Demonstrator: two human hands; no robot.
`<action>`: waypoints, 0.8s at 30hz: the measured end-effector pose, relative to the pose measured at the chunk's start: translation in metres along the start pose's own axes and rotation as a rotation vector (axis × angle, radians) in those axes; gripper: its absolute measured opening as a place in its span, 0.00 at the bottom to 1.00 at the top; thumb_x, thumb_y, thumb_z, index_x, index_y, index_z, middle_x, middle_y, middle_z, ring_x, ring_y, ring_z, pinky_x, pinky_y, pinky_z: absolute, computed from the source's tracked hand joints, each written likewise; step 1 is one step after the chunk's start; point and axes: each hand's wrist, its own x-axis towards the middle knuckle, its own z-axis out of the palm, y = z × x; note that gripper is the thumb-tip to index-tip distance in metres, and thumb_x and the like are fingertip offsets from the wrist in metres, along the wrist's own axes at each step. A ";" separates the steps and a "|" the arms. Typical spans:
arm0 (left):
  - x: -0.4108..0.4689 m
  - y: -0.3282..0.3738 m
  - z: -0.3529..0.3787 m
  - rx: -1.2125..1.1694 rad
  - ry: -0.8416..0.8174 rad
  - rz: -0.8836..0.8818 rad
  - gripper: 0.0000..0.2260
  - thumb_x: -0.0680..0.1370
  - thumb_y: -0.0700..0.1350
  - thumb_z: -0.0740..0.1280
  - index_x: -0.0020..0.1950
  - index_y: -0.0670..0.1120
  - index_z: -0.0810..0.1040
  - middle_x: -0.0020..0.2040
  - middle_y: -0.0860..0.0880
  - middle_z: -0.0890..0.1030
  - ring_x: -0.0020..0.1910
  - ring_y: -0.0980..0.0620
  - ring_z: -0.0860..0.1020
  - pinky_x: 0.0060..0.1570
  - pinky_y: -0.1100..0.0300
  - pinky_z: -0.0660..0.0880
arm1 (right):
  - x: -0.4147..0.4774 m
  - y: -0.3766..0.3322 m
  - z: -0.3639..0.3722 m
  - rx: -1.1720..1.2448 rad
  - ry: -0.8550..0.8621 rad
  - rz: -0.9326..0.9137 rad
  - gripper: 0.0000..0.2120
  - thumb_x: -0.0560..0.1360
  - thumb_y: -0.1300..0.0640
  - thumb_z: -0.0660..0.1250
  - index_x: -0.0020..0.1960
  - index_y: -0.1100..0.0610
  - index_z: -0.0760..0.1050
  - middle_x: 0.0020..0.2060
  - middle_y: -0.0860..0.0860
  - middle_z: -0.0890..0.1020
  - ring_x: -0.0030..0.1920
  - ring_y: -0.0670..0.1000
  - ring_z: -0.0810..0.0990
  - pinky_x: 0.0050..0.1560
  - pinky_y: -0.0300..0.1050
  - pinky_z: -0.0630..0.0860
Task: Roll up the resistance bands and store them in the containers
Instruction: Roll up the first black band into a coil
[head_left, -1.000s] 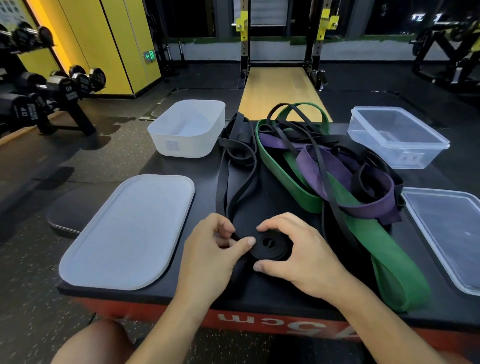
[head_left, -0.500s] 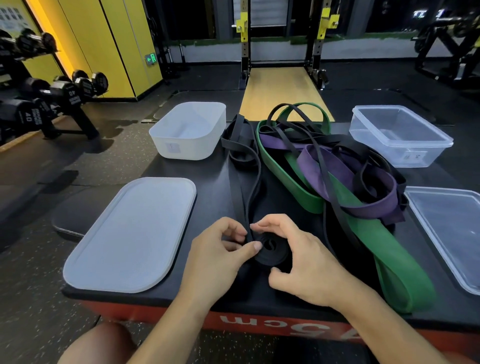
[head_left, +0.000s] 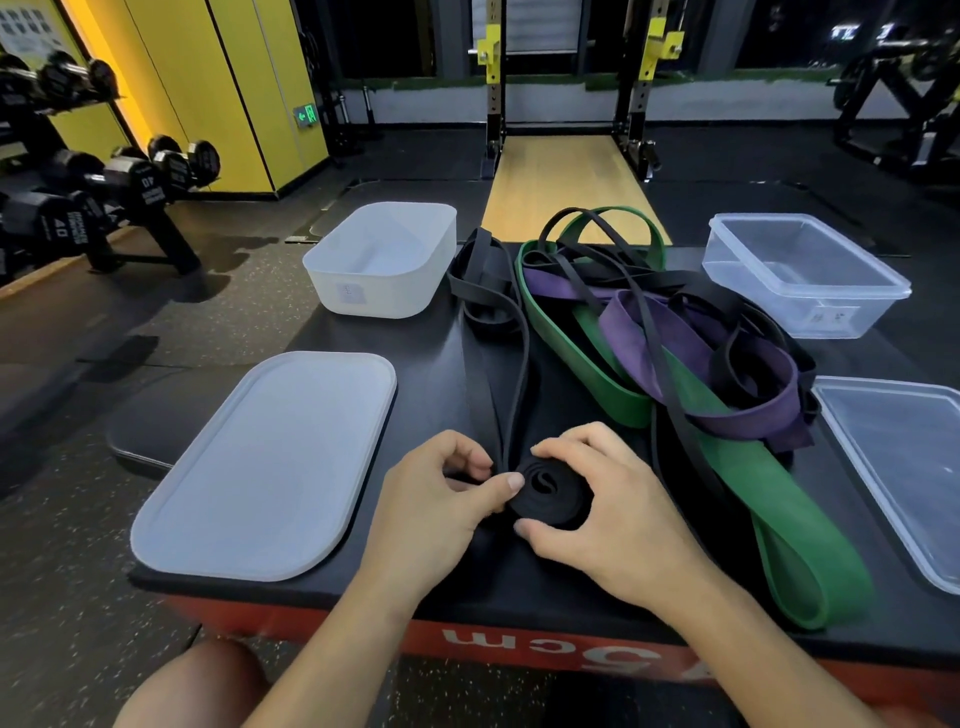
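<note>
A black resistance band lies partly wound into a flat coil (head_left: 548, 491) near the front of the black box top (head_left: 447, 358). Its loose length (head_left: 511, 374) runs away toward the far edge. My left hand (head_left: 441, 499) pinches the band at the coil's left side, thumb against the roll. My right hand (head_left: 608, 509) curls round the coil from the right, fingers over its top and thumb under its near edge. A tangle of green (head_left: 587, 353), purple (head_left: 691, 343) and black bands lies to the right. A white container (head_left: 382, 260) and a clear container (head_left: 802, 275) stand open at the back.
A white lid (head_left: 270, 462) lies flat at the left front, a clear lid (head_left: 904, 467) at the right edge. The box has a red front face (head_left: 519, 644). Dumbbells on a rack (head_left: 104, 182) stand on the floor to the left; a squat rack (head_left: 571, 88) is behind.
The coil has grown a little thicker as both hands turned it. The loose black length has drawn straighter and closer to the coil. The hands stay in the same place.
</note>
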 end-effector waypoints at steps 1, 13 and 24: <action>0.000 0.001 0.000 -0.006 0.001 0.000 0.11 0.71 0.51 0.81 0.44 0.52 0.80 0.42 0.53 0.85 0.39 0.53 0.86 0.46 0.52 0.83 | 0.000 -0.001 -0.001 0.014 -0.009 -0.011 0.30 0.65 0.39 0.76 0.65 0.43 0.76 0.56 0.36 0.73 0.58 0.39 0.76 0.56 0.34 0.73; 0.002 0.005 -0.003 0.078 -0.070 0.017 0.11 0.73 0.51 0.79 0.42 0.47 0.81 0.36 0.51 0.86 0.35 0.57 0.84 0.38 0.67 0.77 | 0.000 -0.003 -0.011 0.192 -0.182 0.039 0.32 0.66 0.56 0.71 0.65 0.37 0.65 0.64 0.34 0.77 0.69 0.37 0.73 0.69 0.46 0.73; 0.004 0.004 -0.005 0.045 -0.106 -0.001 0.11 0.75 0.51 0.78 0.42 0.47 0.80 0.37 0.50 0.85 0.37 0.53 0.84 0.45 0.59 0.81 | 0.004 -0.003 0.004 -0.116 -0.004 0.021 0.35 0.59 0.24 0.69 0.59 0.42 0.75 0.51 0.35 0.68 0.55 0.39 0.69 0.60 0.42 0.68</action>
